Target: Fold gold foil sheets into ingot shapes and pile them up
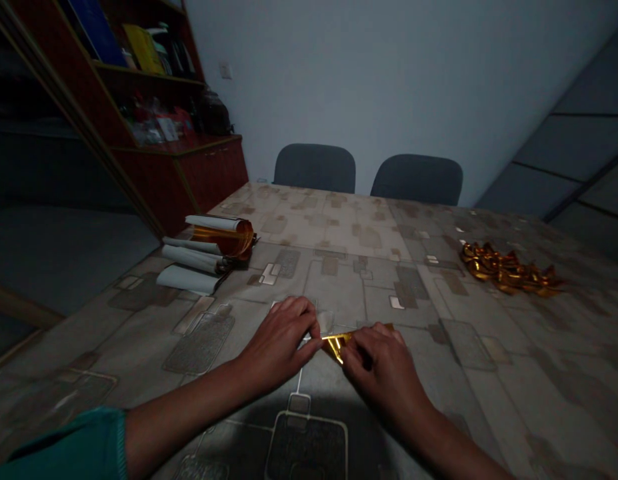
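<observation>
A shiny piece of gold foil paper [335, 345], partly folded, lies between my two hands just above the tabletop. My left hand [287, 339] pinches its left end with thumb and fingertips. On the other side my right hand [381, 357] closes its fingers on the right part and covers much of it. Off to the left sits a stack of curled gold and grey-backed paper sheets [209, 250]. Several folded gold foil pieces [509, 268] are grouped at the far right of the table.
A patterned cloth covers the table [309, 267]. Two grey chairs [315, 167] stand behind its far edge, against a pale wall. At the left back is a red-brown cabinet [209, 167] with books and bags on its shelves.
</observation>
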Available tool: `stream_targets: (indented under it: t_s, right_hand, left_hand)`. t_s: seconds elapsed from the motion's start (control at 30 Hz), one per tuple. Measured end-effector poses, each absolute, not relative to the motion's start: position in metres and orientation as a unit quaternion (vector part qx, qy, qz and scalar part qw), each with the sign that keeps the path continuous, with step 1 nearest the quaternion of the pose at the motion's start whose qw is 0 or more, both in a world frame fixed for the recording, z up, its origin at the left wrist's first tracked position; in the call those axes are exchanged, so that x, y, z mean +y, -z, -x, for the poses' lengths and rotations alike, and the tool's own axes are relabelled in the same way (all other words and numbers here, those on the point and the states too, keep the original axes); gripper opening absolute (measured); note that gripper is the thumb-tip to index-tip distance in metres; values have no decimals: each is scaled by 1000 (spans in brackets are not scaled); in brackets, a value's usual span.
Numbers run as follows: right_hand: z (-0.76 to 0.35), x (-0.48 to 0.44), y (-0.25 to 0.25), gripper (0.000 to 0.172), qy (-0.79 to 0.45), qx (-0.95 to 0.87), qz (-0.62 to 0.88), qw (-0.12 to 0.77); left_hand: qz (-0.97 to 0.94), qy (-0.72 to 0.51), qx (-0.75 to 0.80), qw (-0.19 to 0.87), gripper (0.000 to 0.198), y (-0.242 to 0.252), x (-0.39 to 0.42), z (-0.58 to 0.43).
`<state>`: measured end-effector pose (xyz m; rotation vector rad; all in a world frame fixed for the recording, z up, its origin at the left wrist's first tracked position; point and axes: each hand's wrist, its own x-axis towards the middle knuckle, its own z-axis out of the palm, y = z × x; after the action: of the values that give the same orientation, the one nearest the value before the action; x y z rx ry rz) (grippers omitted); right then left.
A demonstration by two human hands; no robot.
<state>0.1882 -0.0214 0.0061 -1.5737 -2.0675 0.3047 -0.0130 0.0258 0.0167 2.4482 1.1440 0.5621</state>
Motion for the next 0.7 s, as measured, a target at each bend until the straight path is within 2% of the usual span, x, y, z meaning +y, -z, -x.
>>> stream_targets:
  t_s: [0.33, 0.7]
  right_hand:
    - [-188, -20, -2, 18, -4, -784, 582, 216]
    - [-187, -21, -2, 18, 7, -789, 583, 193]
  left_hand:
    - [-873, -195, 410, 180, 8, -16, 29, 13]
    - [-868, -205, 417, 177, 10, -15, 28, 12]
